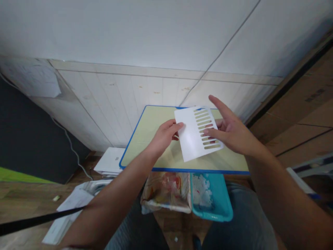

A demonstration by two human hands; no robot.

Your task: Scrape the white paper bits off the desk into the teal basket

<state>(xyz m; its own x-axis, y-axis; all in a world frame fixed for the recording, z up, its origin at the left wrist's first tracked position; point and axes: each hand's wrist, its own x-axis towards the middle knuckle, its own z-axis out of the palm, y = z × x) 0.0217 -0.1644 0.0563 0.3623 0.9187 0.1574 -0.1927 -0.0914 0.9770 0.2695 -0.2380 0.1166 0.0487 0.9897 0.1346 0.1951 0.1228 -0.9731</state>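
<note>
A flat white panel (pixel 189 133) with a row of rounded slots along its right part is held up above a small table (pixel 145 139). My left hand (pixel 166 133) pinches its left edge, thumb on the front face and fingers behind. On the slotted side, my right hand (pixel 231 132) grips the panel with its thumb across the slots and some fingers behind, seen through the openings. The index finger of that hand points up and away from the panel. The panel is tilted slightly and hides part of the tabletop.
Under the table's near edge are a turquoise basket (pixel 225 205) with white pieces inside and a plastic-lined box (pixel 153 201). White boxes (pixel 110 160) sit on the floor at left. A grey cable (pixel 221 52) runs down the wall; cardboard boxes (pixel 307 104) stand at right.
</note>
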